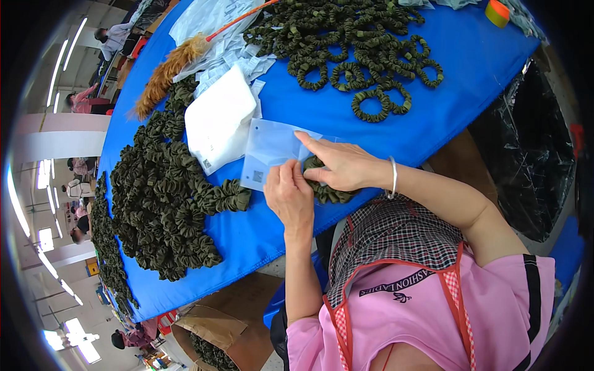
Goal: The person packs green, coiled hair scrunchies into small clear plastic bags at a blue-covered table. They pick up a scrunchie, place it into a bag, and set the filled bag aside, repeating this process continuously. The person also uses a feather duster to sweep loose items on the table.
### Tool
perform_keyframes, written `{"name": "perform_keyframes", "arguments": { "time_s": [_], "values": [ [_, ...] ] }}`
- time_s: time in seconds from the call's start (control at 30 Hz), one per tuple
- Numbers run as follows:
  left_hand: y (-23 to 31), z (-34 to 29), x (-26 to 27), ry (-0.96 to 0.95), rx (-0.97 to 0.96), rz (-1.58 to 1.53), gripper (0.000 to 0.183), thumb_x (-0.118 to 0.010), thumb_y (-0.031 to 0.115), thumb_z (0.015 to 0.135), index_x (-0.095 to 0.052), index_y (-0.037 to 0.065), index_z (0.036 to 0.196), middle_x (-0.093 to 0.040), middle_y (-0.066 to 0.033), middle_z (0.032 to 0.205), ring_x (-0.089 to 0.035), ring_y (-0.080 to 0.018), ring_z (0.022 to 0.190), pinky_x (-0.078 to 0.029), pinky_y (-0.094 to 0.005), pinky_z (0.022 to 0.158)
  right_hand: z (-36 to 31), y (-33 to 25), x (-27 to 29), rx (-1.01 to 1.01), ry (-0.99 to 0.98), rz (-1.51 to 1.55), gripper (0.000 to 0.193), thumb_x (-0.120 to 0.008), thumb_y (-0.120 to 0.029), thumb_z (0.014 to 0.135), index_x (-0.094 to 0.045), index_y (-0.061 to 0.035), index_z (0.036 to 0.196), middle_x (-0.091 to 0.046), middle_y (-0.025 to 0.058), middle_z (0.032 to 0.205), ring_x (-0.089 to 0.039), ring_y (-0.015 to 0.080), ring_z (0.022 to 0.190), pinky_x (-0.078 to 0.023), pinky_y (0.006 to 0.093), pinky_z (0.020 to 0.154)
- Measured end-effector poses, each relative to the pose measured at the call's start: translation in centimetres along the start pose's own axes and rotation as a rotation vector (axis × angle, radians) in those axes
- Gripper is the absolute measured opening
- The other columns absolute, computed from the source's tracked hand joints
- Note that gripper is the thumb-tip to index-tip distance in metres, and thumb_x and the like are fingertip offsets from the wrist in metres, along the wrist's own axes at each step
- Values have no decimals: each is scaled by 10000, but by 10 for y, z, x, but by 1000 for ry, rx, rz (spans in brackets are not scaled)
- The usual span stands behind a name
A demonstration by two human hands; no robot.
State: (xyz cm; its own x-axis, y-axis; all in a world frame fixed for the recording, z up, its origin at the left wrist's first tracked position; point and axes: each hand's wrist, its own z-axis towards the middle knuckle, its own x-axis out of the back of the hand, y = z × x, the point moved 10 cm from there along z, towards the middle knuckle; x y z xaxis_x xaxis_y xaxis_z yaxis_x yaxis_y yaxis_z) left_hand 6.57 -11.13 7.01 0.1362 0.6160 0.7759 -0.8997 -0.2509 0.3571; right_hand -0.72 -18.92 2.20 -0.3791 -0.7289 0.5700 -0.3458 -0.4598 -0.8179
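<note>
Capital lettering (397, 282) across the pink shirt (408, 321) — a printed square (257, 176) on the clear bag (266, 147)

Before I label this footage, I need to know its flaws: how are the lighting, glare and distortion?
Head view: fisheye bending curves the blue table and the rim is black; head view, left: ceiling lights blow out to white; head view, right: black plastic shows glare; head view, centre: left hand and right hand look fairly sharp.
</note>
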Motion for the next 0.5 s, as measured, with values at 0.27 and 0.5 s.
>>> {"name": "perform_keyframes", "arguments": {
  "time_s": [0.27,0.5],
  "values": [
    [21,-5,3,-61,21,-63,113,-651,69,809,-626,52,918,-590,-109,852,-565,-281,800,-429,-373,705,6,7,16,-10,346,-77,411,-554,-129,843,-518,-67,1247,-596,160,915,-601,340,832,-475,450,702],
    [-8,-36,-3,-47,556,-384,342,-624,1,813,-521,-44,1136,-555,-143,1077,-569,-193,908,-461,-311,730,2,77,18,-272,574,752,239,-533,-182,923,-658,10,996,-648,82,754,-551,101,633,-448,289,589]
  ]
}}
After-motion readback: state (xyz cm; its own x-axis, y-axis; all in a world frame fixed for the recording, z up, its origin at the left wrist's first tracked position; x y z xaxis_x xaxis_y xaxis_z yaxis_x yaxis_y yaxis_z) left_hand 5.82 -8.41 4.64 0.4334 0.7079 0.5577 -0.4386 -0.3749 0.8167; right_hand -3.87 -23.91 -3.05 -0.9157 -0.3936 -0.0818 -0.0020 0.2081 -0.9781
